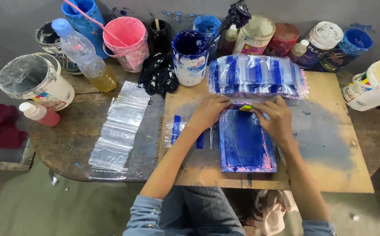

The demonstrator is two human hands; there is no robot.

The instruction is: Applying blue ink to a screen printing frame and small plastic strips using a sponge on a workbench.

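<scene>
A small screen-printing frame (245, 142) coated in blue ink lies on a wooden board (330, 166). My left hand (208, 112) rests on the frame's far left corner. My right hand (277, 118) grips the far edge, fingers closed on a yellow-green squeegee (246, 107) that barely shows. A clear plastic bag (175, 131) with a blue printed stripe sticks out from under the frame's left side. Beyond the frame lies a stack of printed bags (255, 75) with blue stripes.
Paint tubs line the back: a blue-stained cup (189, 56) with a stirrer, a pink bucket (126, 41), white tubs (34, 81) (373, 85). An oil bottle (82, 54) leans at left. Unprinted clear bags (120, 124) lie left of the board; a black rag (158, 75) sits behind.
</scene>
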